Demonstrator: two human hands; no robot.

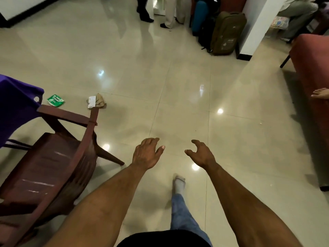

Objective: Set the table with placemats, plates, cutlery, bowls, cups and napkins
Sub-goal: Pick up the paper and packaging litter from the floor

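Observation:
Both my arms reach out in front of me over a shiny tiled floor. My left hand (146, 154) hangs palm down with loosely curled fingers and holds nothing. My right hand (200, 154) is beside it, fingers loosely curled, also holding nothing. At the far left a corner of a table under a purple cloth (16, 104) shows. No placemats, plates, cutlery, bowls, cups or napkins are in view.
A dark red wooden chair (53, 166) stands at my left beside the table. A green packet (55, 100) and a cloth with a white card (97, 102) lie on the floor. Suitcases (226, 32) and people's legs stand far ahead; a red sofa (315, 68) lines the right.

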